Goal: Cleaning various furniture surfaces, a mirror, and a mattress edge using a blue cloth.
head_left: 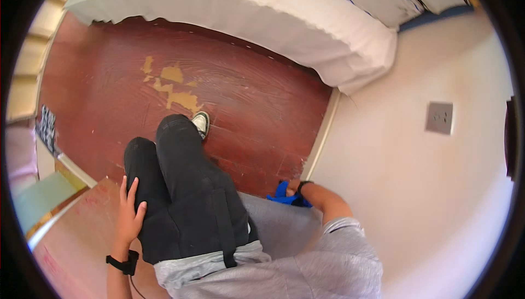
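With fingers spread, my left hand (131, 216) lies against the side of my left thigh, on the black trousers (191, 206), and holds nothing. A black strap with a small box (123, 262) sits on that wrist. My right hand (294, 188) reaches down to my right, close to the foot of the wall, with its fingers closed on a blue cloth (281, 194). The cloth is bunched, and part of it hangs by the edge of a grey surface (279, 222) beside me. Some of the right fingers are hidden by the cloth.
Ahead is a red floor (246, 96) with worn tan patches (183, 101). A white draped cloth (219, 12) hangs along the far side. The wall (394, 189) on the right bears a socket plate (439, 118). Shelves (31, 55) stand at the far left.
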`<state>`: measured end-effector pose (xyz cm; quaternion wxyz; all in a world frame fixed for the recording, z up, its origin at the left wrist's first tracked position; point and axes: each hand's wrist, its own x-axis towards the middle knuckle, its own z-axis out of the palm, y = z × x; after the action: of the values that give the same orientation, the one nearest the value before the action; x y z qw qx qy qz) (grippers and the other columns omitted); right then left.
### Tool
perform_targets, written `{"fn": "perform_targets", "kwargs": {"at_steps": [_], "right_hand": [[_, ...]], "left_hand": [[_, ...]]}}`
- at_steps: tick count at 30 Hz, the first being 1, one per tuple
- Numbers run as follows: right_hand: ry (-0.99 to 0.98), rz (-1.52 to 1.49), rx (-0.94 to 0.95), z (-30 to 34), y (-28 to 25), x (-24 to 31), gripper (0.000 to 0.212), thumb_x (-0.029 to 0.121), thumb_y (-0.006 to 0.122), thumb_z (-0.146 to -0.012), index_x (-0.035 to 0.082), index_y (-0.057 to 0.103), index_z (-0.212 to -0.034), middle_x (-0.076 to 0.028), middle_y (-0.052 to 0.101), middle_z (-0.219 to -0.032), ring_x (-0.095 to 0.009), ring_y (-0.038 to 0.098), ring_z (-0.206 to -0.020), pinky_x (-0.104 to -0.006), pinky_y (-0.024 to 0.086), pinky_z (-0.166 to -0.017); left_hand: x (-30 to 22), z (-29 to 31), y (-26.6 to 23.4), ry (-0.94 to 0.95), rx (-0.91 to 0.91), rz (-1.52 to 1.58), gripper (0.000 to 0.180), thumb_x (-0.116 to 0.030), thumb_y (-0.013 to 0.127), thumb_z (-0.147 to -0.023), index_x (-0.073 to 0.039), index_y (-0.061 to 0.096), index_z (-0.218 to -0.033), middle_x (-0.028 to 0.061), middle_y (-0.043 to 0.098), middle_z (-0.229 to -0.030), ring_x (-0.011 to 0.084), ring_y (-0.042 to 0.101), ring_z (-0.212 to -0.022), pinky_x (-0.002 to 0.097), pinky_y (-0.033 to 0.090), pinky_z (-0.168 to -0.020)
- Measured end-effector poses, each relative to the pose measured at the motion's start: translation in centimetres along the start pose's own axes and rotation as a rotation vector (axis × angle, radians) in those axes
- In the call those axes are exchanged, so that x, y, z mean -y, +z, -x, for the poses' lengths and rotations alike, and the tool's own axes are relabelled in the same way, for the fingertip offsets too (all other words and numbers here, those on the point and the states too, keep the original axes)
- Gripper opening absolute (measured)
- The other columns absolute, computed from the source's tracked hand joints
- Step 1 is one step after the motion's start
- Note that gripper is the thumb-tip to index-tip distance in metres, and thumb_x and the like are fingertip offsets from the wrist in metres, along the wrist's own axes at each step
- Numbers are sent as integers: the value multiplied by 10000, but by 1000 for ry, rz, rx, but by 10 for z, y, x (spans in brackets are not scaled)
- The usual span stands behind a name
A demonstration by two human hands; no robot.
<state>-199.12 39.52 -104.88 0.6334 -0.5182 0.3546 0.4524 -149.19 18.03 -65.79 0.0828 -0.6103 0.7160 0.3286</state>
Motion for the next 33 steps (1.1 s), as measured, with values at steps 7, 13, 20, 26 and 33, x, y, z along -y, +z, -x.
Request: {"fn": "perform_targets", "kwargs": {"at_steps": [7, 13, 20, 26, 33], "right_hand": [[34, -222, -170, -153, 76, -107, 463, 391, 552, -873, 113, 697, -1213, -144, 601, -1354, -320, 553, -1269, -432, 424, -1044], [190, -203, -326, -147, 37, -27, 767, 642, 574, -833, 138, 532, -1409, -207, 492, -1445, -357, 423, -1379, -445, 361, -1126], [150, -307, -90, 43, -3, 22, 727, 577, 580, -859, 66, 552, -1376, -203, 592, -1341, -339, 570, -1247, -468, 442, -1039], [-29, -499, 227, 5, 9, -40, 771, 521, 655, -849, 123, 440, -1473, -141, 508, -1453, -284, 556, -1252, -439, 435, -1040], [-57, -228, 123, 6, -33, -31, 726, 533, 637, -856, 105, 482, -1421, -168, 540, -1391, -306, 579, -1208, -438, 454, -1010]], "left_hand": [[25, 86, 22, -174, -39, 158, 580, -187, 451, -999, -75, 268, -1538, 216, 201, -1582, 388, 236, -1455, 438, 208, -1193], [1, 138, 34, -374, -189, 119, 615, -194, 493, -984, -87, 246, -1537, 228, 233, -1542, 393, 282, -1423, 441, 241, -1179], [16, 118, 35, -283, -343, 154, 461, -259, 597, -943, -93, 470, -1354, 210, 480, -1277, 403, 528, -1179, 440, 433, -1006], [1, 96, 43, -220, -406, 9, 356, -267, 597, -934, -105, 517, -1241, 183, 499, -1091, 403, 613, -958, 488, 526, -791], [9, 123, 46, -232, -548, 187, 437, -242, 594, -935, -105, 482, -1335, 172, 506, -1174, 383, 604, -1015, 465, 523, -835]]}}
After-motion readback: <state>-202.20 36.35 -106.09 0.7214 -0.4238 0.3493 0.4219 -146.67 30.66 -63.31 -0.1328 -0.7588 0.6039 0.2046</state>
